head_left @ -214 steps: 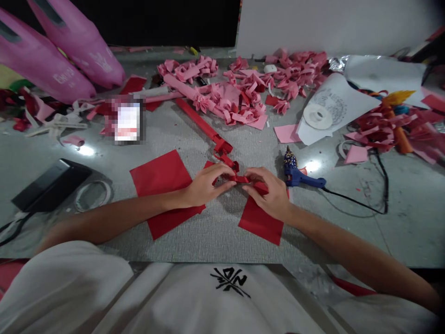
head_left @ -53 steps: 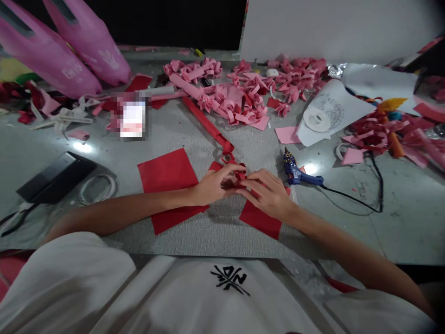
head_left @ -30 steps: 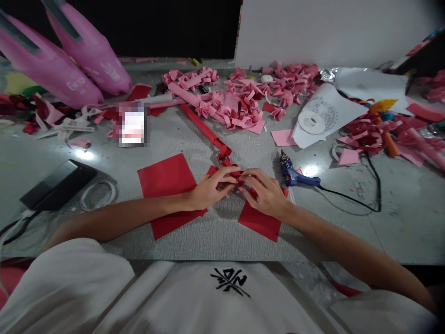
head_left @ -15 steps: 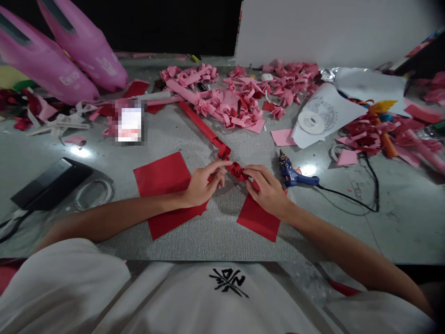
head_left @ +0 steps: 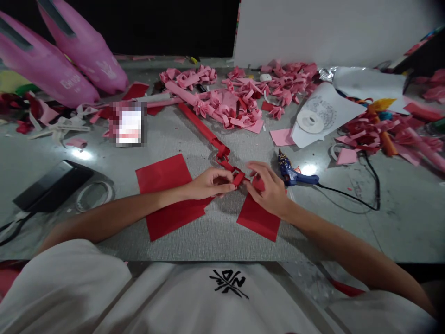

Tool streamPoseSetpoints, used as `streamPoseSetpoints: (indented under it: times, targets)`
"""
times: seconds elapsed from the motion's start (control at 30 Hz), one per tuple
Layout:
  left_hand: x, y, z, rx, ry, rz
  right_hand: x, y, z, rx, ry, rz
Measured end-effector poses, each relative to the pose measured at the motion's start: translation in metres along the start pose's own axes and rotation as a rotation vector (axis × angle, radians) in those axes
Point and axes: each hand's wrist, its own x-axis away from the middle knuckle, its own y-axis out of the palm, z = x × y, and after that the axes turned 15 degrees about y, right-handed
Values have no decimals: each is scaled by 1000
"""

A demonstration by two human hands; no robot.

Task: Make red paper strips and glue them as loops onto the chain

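Note:
A small red paper piece point(head_left: 238, 178) with loops sits between my hands near the middle of the table. My left hand point(head_left: 214, 183) pinches its left side between thumb and fingers. On the other side my right hand point(head_left: 266, 188) has its fingers curved and apart, with the thumb at the piece's right edge. Just above lies a red paper loop point(head_left: 223, 152) at the lower end of a long red folded strip point(head_left: 198, 123). Red sheets point(head_left: 165, 174) are partly under my left forearm, and another red sheet point(head_left: 259, 218) lies below my right hand.
A blue glue gun point(head_left: 295, 176) with a black cord lies right of my hands. Pink paper flowers point(head_left: 229, 102) are heaped behind. Pink bottles point(head_left: 93, 55), a blurred-out lit screen point(head_left: 129, 125) and a black device point(head_left: 52, 185) are at left. A tape roll point(head_left: 310, 121) rests on white paper.
My left hand has shifted slightly down and closed on the red piece. The fingers of my right hand have lifted and spread from it. The piece has turned a little.

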Motion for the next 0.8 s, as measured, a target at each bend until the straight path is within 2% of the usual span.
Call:
streamPoseSetpoints:
  times: [0.13, 0.3, 0.53, 0.8]
  targets:
    - [0, -2, 3, 71, -122, -89, 2, 5, 3, -54, 75, -51]
    - [-2, -4, 2, 96, -136, -128, 6, 9, 5, -33, 47, -22]
    - [-1, -3, 0, 40, -161, -105, 7, 10, 2, -38, -16, -22]
    - [-2, -7, -5, 136, -153, -125, 6, 8, 1, -64, -8, -78]
